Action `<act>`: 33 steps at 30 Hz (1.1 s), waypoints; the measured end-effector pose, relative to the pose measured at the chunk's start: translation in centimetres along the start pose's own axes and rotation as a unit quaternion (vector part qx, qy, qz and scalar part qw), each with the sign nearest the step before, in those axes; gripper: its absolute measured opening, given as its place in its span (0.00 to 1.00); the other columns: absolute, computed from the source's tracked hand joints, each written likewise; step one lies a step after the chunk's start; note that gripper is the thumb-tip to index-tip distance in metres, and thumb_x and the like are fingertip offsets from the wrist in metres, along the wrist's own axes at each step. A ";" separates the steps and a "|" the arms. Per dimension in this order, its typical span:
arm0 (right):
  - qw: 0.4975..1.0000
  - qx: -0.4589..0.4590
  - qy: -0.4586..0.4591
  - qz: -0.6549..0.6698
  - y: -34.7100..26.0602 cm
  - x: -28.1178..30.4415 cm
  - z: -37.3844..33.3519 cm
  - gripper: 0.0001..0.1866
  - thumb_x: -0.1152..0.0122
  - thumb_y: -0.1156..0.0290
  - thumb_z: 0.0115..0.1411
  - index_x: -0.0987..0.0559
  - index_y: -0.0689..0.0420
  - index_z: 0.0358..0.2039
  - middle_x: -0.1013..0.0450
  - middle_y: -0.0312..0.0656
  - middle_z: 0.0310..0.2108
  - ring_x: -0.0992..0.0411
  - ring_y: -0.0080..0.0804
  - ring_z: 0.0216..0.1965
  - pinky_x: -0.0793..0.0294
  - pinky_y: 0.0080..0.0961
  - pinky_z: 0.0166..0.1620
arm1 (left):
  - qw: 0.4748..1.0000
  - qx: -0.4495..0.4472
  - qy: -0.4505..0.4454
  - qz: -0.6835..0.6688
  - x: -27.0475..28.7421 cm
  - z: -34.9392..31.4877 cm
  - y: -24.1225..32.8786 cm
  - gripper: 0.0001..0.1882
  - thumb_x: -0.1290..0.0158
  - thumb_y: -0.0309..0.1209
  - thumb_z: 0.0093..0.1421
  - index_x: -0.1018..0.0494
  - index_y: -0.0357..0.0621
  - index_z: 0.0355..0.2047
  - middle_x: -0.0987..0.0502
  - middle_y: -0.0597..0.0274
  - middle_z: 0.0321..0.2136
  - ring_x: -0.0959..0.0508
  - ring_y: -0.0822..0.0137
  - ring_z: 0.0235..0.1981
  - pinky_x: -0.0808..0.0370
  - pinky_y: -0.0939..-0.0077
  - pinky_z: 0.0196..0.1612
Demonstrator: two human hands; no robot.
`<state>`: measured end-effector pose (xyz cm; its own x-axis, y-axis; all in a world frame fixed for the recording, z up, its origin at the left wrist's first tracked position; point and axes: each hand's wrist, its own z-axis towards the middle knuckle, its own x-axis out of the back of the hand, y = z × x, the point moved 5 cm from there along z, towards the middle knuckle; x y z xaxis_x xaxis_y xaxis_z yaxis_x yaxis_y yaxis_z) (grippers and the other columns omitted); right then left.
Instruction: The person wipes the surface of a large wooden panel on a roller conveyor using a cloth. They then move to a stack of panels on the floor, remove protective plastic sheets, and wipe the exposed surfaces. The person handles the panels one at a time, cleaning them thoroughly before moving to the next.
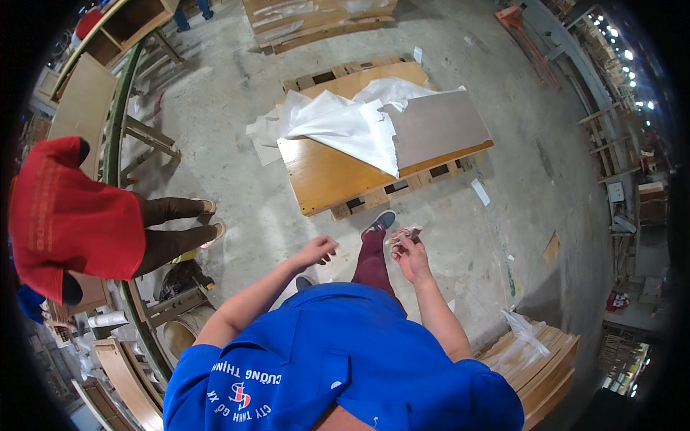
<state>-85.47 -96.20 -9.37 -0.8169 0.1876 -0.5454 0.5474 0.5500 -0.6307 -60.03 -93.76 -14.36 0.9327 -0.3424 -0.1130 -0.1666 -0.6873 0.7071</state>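
My right hand (411, 260) is closed on a small crumpled whitish-pink scrap (408, 233), which may be paper or plastic. My left hand (316, 251) hangs in the air to the left of it, fingers curled in. Whether something small sits in those fingers I cannot make out. Ahead of both hands, a glossy orange-brown wooden panel (316, 172) lies on a pallet (397, 188). White plastic sheeting (345, 129) is bunched over its middle, and a grey sheet (438, 129) covers its right part. Neither hand touches the panel.
A person in a red shirt (79, 208) stands at the left beside a long green-edged workbench (118, 108). Another wrapped stack (320, 21) is at the far side. An orange pallet jack (512, 20) stands far right. Stacked boards (550, 359) lie near right. Paper scraps (480, 192) dot the concrete floor.
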 end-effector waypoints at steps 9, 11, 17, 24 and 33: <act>0.982 -0.150 0.021 -0.109 -6.4 8.2 18.3 0.11 0.48 0.71 0.59 0.29 0.55 0.44 0.29 0.37 0.41 0.32 0.24 0.37 0.32 0.23 0.35 | 0.883 0.193 0.248 -0.349 6.6 18.7 0.1 0.29 0.48 0.51 0.55 0.41 0.49 0.50 0.35 0.64 0.38 0.32 0.64 0.33 0.27 0.57 0.37; 0.981 -0.161 0.042 -0.102 -6.2 10.2 19.7 0.11 0.49 0.72 0.59 0.29 0.56 0.43 0.30 0.38 0.42 0.32 0.24 0.37 0.32 0.24 0.36 | 0.883 0.203 0.240 -0.348 6.8 25.1 0.2 0.30 0.48 0.52 0.54 0.42 0.49 0.50 0.35 0.63 0.37 0.32 0.62 0.36 0.27 0.58 0.37; 0.975 -0.200 0.049 -0.088 -3.5 15.8 20.5 0.10 0.51 0.77 0.57 0.29 0.59 0.41 0.34 0.42 0.44 0.31 0.27 0.34 0.31 0.25 0.38 | 0.857 0.158 0.250 -0.422 10.7 46.6 1.3 0.31 0.46 0.51 0.53 0.42 0.44 0.47 0.33 0.53 0.31 0.26 0.58 0.24 0.29 0.67 0.18; 0.987 -0.143 0.053 -0.054 0.0 16.7 25.6 0.24 0.50 0.81 0.54 0.39 0.63 0.53 0.34 0.38 0.32 0.33 0.25 0.31 0.29 0.30 0.40 | 0.800 -0.230 0.524 -0.178 24.6 54.2 17.3 0.08 0.54 0.28 0.57 0.36 0.37 0.35 0.30 0.57 0.21 0.29 0.67 0.15 0.32 0.73 0.17; 0.999 0.025 -0.010 0.031 -11.0 8.4 38.2 0.29 0.43 0.75 0.54 0.38 0.59 0.57 0.29 0.35 0.38 0.33 0.18 0.30 0.32 0.17 0.33 | 0.862 -0.279 -0.047 0.421 0.3 42.0 21.9 0.12 0.46 0.23 0.42 0.26 0.44 0.31 0.27 0.53 0.39 0.29 0.54 0.43 0.32 0.62 0.45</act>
<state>-91.39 -131.75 -28.07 -0.7772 0.2036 -0.5954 0.6063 0.4957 -0.6218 -76.80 -135.80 -28.22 0.5219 -0.6373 0.5669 -0.5672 0.2371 0.7887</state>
